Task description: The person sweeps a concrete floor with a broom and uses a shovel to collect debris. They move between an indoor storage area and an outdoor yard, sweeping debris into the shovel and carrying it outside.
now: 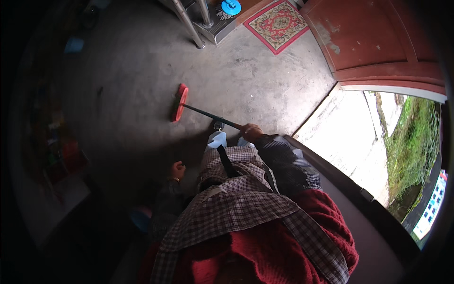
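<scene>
My right hand (pixel 252 132) grips the dark green handle (pixel 209 115) of a broom near my legs. The handle slants away to a red broom head (pixel 180 103), which rests on the grey concrete floor (pixel 142 78) ahead and to the left. My left hand (pixel 178 170) hangs in shadow beside my checked apron (pixel 234 209), with its fingers curled together and no object visible in it. A band circles that wrist. One dark shoe (pixel 219 125) shows just below the broom handle.
On the right, a red door (pixel 365 39) stands open beside a bright doorway with a raised threshold (pixel 315 109). A patterned rug (pixel 278 25) lies ahead. Metal posts (pixel 189 26) and a blue round object (pixel 231 6) stand by a step. A blue container (pixel 74 45) is far left.
</scene>
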### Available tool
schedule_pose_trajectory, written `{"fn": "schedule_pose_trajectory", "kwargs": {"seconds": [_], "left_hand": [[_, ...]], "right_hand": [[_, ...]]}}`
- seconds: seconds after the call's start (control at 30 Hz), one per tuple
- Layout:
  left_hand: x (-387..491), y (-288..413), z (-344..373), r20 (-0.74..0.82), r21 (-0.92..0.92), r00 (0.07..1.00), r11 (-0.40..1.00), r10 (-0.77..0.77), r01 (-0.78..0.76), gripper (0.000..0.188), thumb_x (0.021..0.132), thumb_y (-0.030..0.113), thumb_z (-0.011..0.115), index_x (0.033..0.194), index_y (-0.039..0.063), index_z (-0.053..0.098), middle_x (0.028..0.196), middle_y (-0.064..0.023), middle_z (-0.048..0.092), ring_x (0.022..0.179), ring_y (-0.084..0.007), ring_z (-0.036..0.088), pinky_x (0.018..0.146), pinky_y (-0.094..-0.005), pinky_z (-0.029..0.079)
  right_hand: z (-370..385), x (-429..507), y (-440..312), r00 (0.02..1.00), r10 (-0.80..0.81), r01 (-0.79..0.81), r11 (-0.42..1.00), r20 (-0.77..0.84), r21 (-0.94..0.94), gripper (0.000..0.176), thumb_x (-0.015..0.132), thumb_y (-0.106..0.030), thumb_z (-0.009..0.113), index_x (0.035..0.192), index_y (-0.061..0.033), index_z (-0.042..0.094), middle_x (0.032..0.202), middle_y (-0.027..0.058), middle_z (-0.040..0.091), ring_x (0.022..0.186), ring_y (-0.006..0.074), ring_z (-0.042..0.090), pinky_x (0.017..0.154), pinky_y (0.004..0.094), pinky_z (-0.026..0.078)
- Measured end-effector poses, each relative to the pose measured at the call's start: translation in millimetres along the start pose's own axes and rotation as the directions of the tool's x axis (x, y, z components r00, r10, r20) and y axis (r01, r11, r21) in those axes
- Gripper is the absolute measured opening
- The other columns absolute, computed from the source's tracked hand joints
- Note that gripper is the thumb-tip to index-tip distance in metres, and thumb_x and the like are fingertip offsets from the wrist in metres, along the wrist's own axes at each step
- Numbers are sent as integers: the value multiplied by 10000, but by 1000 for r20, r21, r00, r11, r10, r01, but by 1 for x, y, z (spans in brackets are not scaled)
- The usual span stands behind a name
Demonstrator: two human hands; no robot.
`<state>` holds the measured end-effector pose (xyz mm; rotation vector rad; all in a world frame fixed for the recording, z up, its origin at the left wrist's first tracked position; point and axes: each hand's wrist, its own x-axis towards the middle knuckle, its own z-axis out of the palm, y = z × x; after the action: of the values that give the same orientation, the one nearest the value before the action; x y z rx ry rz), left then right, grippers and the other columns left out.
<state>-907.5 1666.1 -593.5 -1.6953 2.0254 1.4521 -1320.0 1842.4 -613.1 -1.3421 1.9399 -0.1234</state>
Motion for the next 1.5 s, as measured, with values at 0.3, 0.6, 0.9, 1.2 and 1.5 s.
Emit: {"fn": "schedule_pose_trajectory", "kwargs": {"seconds": [0.3,0.6,0.9,1.2,1.5], "left_hand": [[6,-27,75,75,139,996,989,39,-49,394,709,227,698,1020,27,560,916,-108,609,825,-201,583,715,-347,481],[58,32,77,-27,-313,982,932,186,-185,391,725,148,670,1059,24,511,850,-82,574,753,-156,555,692,-323,461],[15,1,54,63,-26,993,995,96,-94,422,693,212,688,1044,23,548,910,-120,598,812,-207,580,708,-359,473],[60,48,81,170,43,964,975,206,-216,416,732,155,660,1084,-8,510,932,-128,601,854,-189,579,739,-323,466],[86,290,160,323,73,868,905,376,-419,388,751,155,638,1088,8,514,912,-126,620,825,-192,596,745,-302,475]], "right_hand": [[-81,-252,130,919,372,-361,927,134,-99,456,808,-207,463,1257,-200,386,865,189,615,788,347,600,692,432,478],[-109,-308,125,887,459,-462,874,57,150,432,812,-217,464,1240,-187,410,853,202,611,808,351,596,676,424,468],[-37,-173,125,848,519,-476,836,-111,271,429,828,-153,397,1255,-195,397,822,228,594,769,383,584,621,461,449],[70,-338,70,619,782,-699,508,71,503,434,811,-162,463,1242,-196,426,953,247,576,892,387,565,730,429,463],[60,-334,100,465,880,-454,148,92,879,449,785,-162,530,1228,-190,465,966,231,579,945,342,565,799,365,447]]}}
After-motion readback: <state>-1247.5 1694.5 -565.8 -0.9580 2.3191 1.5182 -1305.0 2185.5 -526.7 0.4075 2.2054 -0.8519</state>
